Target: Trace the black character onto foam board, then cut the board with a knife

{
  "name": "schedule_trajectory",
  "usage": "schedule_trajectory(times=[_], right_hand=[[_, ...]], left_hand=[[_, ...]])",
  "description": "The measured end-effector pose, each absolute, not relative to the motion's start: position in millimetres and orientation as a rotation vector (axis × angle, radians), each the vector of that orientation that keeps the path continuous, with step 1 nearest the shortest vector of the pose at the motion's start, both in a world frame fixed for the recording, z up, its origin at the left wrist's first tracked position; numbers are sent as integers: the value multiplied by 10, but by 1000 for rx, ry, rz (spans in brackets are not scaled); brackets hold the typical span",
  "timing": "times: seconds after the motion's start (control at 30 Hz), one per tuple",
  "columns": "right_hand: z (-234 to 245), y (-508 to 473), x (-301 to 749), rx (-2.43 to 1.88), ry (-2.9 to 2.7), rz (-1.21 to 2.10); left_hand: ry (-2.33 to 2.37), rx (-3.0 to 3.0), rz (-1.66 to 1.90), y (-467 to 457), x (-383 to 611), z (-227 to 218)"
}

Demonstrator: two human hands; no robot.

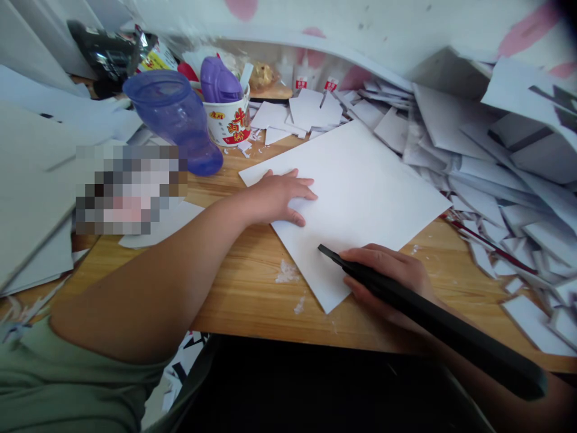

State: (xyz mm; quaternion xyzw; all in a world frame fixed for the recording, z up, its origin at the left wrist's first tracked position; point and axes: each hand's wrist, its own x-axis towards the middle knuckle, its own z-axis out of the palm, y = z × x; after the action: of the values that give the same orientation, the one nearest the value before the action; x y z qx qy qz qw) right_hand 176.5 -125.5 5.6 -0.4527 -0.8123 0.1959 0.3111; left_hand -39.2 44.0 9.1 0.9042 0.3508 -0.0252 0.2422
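Note:
A large white sheet of paper point(356, 192) lies slanted on the wooden table point(243, 294). My left hand point(277, 197) rests flat on the sheet's near left part, fingers stretched out. My right hand point(390, 279) is closed around a long black tool point(433, 322) with a pointed tip. That tip touches the sheet near its front edge. The tool's long handle runs back towards the lower right.
Heaps of cut white paper pieces point(496, 174) cover the right and back of the table. A purple plastic bottle point(175, 117) lies on its side at the back left beside a paper cup point(229, 120). Grey card sheets point(31, 180) are stacked at left.

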Motion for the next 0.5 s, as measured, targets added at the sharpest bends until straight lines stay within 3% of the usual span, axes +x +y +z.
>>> schedule_trajectory(times=[0.5], right_hand=[[35,-1481,1848,-1258,-2147,488]], left_hand=[[984,2475,-108,437,-371,115]])
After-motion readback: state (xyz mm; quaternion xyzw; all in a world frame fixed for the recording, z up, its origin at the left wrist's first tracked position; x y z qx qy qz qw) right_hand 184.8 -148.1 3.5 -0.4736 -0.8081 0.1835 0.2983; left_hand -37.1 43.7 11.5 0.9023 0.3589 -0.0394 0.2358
